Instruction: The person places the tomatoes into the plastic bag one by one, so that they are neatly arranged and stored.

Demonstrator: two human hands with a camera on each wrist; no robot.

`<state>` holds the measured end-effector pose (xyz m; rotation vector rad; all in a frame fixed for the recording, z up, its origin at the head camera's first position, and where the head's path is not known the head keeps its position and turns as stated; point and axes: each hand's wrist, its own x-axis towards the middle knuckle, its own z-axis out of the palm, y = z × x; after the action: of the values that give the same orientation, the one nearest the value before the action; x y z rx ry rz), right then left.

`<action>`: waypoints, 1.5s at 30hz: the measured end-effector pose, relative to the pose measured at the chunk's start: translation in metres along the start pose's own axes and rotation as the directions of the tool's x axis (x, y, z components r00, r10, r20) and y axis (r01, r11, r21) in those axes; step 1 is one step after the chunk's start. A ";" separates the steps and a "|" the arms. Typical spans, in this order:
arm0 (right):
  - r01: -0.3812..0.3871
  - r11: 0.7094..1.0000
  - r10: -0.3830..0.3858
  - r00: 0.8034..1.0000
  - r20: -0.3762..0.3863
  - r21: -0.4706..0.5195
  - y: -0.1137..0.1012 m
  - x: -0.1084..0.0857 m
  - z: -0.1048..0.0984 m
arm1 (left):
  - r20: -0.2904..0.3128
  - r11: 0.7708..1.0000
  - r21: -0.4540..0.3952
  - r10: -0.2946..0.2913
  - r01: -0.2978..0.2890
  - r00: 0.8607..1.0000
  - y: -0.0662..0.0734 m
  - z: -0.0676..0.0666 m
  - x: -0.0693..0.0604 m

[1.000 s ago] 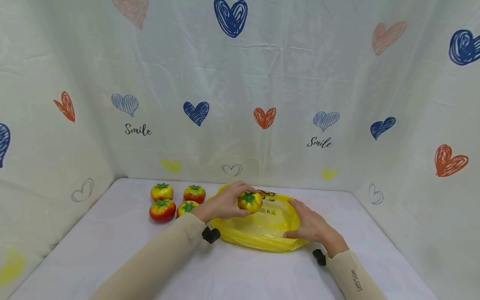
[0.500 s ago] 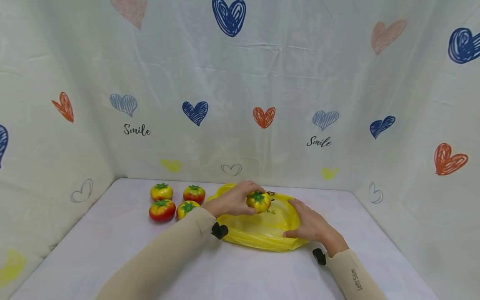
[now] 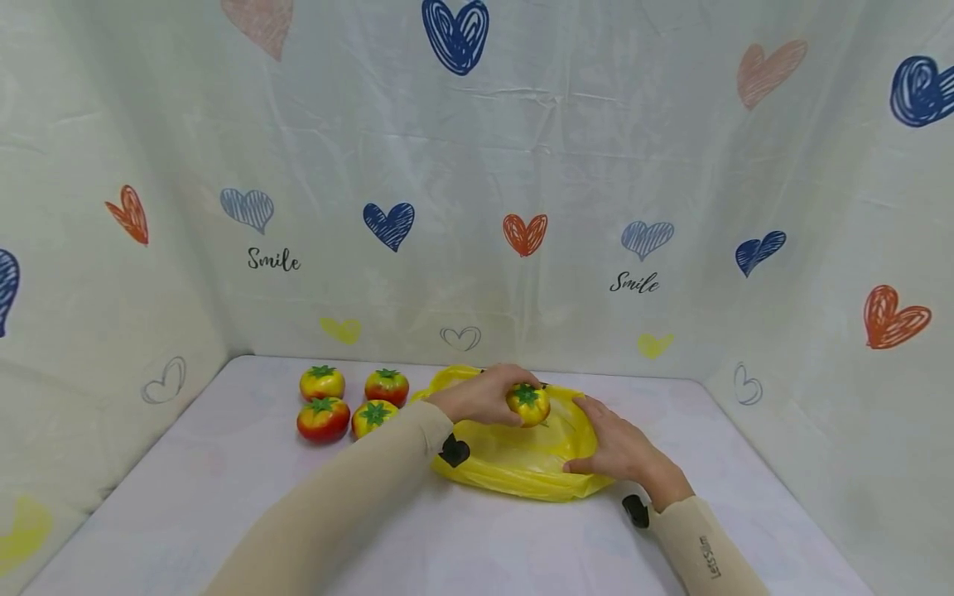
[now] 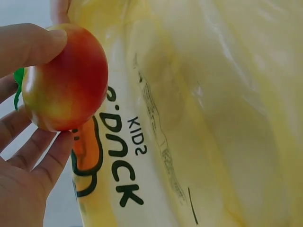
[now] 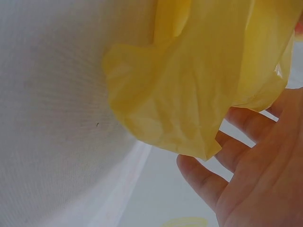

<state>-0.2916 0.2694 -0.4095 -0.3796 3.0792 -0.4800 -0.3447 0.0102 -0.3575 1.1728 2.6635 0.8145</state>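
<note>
My left hand holds a yellow-and-red tomato with a green leafy top. The tomato is over the yellow plastic bag, which lies spread on the table. In the left wrist view, the thumb presses one side of the tomato and fingertips support the other, beside the bag's printed face. My right hand is at the bag's right edge, thumb and fingers spread apart. Seen from the right wrist, fairly straight fingers touch the bag's edge; their tips are partly hidden behind it.
Several more tomatoes stand at the table's left back, among them a red one and one close to the left sleeve. A white cloth printed with hearts hangs behind the white table and at both sides.
The left hand has moved right with the tomato, further over the bag. My right hand has stayed in place at the bag's edge, and the other tomatoes have not moved.
</note>
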 end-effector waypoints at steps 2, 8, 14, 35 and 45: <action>0.002 1.000 -0.002 1.000 0.000 -0.002 0.000 0.000 0.000 | 0.005 1.000 0.007 -0.021 0.021 1.000 0.002 0.002 0.005; 0.021 1.000 -0.021 1.000 -0.015 -0.006 0.001 0.000 0.001 | 0.014 0.999 0.033 -0.043 0.043 0.999 0.008 0.008 0.017; 0.041 0.999 -0.041 0.999 -0.022 0.001 0.001 0.000 0.001 | 0.049 0.998 0.055 -0.025 0.023 0.998 0.010 0.016 0.025; 0.067 0.998 -0.066 0.998 -0.008 0.009 0.003 -0.001 0.000 | 0.094 0.992 0.098 -0.089 0.080 0.992 0.011 0.039 0.042; 0.091 0.996 -0.091 0.996 -0.024 -0.009 0.004 -0.001 -0.001 | 0.096 0.983 0.173 -0.085 0.068 0.992 0.008 0.043 0.044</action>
<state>-0.2918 0.2735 -0.4100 -0.5202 3.0990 -0.4774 -0.3560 0.0641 -0.3850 1.1061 2.7167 0.5083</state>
